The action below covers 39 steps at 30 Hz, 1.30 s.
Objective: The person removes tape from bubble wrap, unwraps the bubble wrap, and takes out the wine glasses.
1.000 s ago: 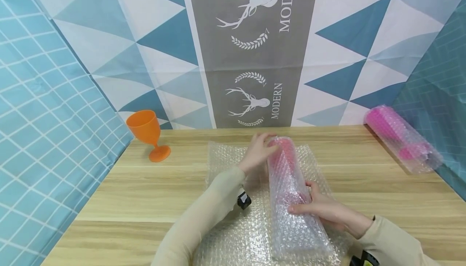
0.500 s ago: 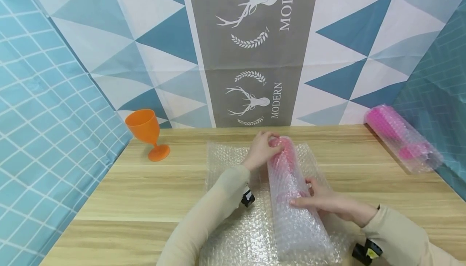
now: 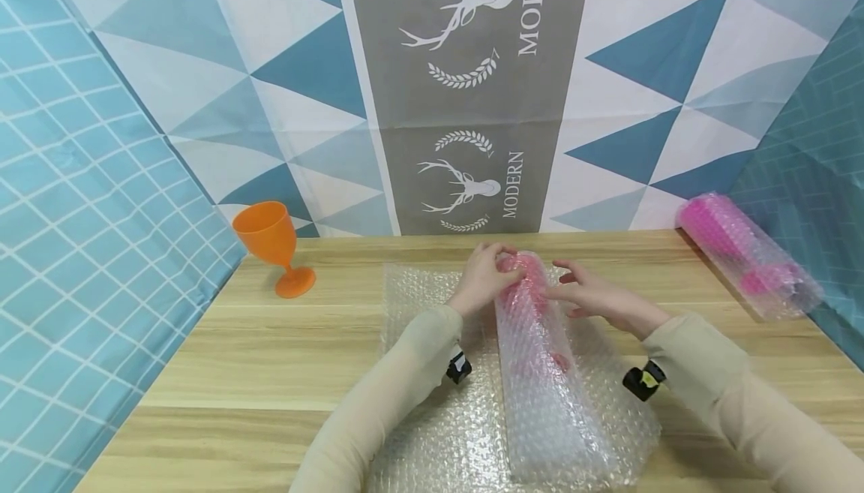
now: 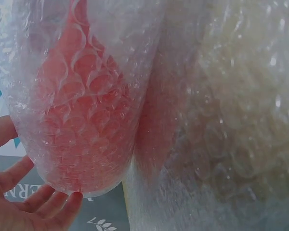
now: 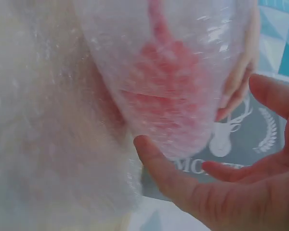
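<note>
A pinkish-red goblet [image 3: 529,272] lies rolled in bubble wrap [image 3: 553,425]. Its bowl [image 4: 82,130] is at the far end, and its stem runs back toward the person. My left hand [image 3: 482,279] holds that far end from the left, thumb on top and fingers around the end. My right hand [image 3: 601,298] is at the right side of the same end, its fingers spread and apart. In the right wrist view, the index finger and thumb of the right hand [image 5: 236,197] stand close to the wrap; whether they touch it is hard to tell.
A flat bubble wrap sheet [image 3: 439,433] lies under the roll on the wooden table [image 3: 256,380]. An orange goblet [image 3: 266,238] stands at the back left. Another bubble-wrapped pink goblet [image 3: 749,257] lies at the back right. Patterned cloth [image 3: 472,110] hangs behind the table.
My right hand has let go of the roll's middle and moved forward to its far end, opening its fingers. My left hand has shifted slightly right and keeps its hold.
</note>
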Motion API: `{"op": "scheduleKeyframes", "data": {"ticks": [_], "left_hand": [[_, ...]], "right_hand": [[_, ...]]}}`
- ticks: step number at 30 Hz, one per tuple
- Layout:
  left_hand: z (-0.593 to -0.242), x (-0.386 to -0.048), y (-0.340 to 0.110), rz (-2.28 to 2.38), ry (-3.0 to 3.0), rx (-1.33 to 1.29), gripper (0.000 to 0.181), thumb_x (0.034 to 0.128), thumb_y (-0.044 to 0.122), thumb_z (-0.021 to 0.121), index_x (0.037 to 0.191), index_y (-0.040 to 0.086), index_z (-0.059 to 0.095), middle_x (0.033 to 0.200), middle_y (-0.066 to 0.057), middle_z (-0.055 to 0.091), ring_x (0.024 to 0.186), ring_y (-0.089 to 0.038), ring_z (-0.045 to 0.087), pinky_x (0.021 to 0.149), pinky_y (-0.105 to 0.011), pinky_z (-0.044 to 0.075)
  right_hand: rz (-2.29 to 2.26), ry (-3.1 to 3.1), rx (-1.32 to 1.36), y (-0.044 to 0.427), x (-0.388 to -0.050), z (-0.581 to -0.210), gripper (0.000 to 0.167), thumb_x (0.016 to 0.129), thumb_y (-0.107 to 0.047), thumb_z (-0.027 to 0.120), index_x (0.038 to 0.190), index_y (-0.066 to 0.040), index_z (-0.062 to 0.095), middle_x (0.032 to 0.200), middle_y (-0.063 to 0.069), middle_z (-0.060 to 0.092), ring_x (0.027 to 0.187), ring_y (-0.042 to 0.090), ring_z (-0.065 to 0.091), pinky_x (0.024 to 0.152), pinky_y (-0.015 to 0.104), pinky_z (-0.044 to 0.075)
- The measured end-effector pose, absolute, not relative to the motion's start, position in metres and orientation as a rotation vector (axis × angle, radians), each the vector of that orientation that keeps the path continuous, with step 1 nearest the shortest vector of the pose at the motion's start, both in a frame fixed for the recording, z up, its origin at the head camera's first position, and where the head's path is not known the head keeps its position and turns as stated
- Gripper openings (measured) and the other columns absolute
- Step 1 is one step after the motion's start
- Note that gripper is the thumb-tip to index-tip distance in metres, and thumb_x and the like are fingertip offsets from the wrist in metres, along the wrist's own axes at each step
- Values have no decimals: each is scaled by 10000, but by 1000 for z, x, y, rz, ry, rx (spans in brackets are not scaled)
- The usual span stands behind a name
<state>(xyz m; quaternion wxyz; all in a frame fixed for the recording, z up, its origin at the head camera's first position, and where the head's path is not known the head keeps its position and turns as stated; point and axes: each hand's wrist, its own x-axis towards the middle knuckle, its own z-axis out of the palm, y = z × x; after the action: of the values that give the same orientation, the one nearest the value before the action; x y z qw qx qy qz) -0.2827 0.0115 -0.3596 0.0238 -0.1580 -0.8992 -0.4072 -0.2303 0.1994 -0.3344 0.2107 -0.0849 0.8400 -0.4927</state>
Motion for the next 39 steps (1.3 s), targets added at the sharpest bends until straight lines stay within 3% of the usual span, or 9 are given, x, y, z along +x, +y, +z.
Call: {"op": "scheduleKeyframes", "data": {"ticks": [6,13,21,28,39], "left_hand": [[-361,-284,10,-1256,-2774,-492,429,773,297,701,1156,150,574,1189,-73,492,1026,-213,520,859,-360,464],[-360,-285,9,-1239,-2775,-501,414,779,286,696,1145,132,577,1205,-92,491,1025,-220,523,854,-364,469],[-359,-286,9,-1208,-2767,-504,390,794,347,677,1095,119,577,1099,-46,526,958,-184,523,791,-290,473],[-358,-289,4,-1171,-2733,-594,237,844,233,632,1039,98,621,1057,-59,602,960,-202,563,823,-293,474],[-357,-294,7,-876,-2736,-714,157,859,177,609,981,89,654,1006,-43,664,946,-176,598,869,-300,464]], "right_hand": [[-1472,2287,-221,191,-244,-354,895,863,-344,581,1453,-93,-44,1430,310,100,1249,485,295,916,536,424],[-1598,2313,-201,180,-248,-367,885,832,-241,618,1441,-69,-1,1321,331,279,1133,422,448,886,487,463],[-1683,2291,-188,175,-246,-371,911,810,-214,648,1444,-82,8,1286,317,295,1070,374,486,857,455,485],[-1698,2290,-148,173,-246,-372,899,798,-216,660,1429,-85,33,1253,273,285,1046,341,474,825,424,498],[-1729,2265,-142,175,-245,-374,897,791,-212,668,1423,-93,43,1225,261,296,1004,316,488,789,386,509]]}}
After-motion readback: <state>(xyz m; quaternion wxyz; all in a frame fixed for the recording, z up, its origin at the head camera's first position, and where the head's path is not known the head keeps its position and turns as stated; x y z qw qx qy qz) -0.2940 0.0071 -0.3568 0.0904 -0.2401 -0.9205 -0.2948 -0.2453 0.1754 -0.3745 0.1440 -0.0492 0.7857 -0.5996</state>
